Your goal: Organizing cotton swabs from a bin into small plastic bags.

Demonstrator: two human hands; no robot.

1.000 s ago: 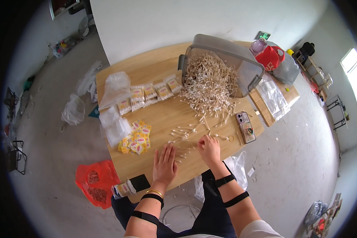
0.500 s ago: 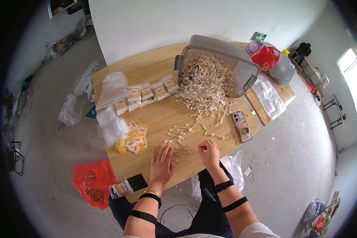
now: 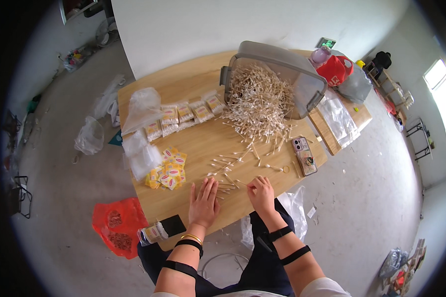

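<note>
My left hand [image 3: 203,205] lies flat near the table's front edge, fingers stretched out, with several cotton swabs [image 3: 226,188] poking out beside its fingertips and thumb. To its right, my right hand [image 3: 261,194] is closed in a pinch; a thin cotton swab [image 3: 241,183] sticks out from its fingertips toward the left. More loose swabs [image 3: 228,161] are scattered just beyond both hands. A large heap of cotton swabs [image 3: 260,96] spills from a tipped grey plastic bin [image 3: 302,81] at the back. Small yellow and white cards [image 3: 169,171] lie piled left of my left hand.
Filled swab packs [image 3: 186,114] stand in a row at the back left, near clear plastic bags [image 3: 143,158]. A phone [image 3: 303,156] and a rubber band [image 3: 286,169] lie at the right. A red bag [image 3: 104,218] and a swab pack [image 3: 152,232] are at the front left.
A swab now shows at my right hand's fingertips, where none was plain before. My left hand stays flat in nearly the same place. The whole view has shifted slightly.
</note>
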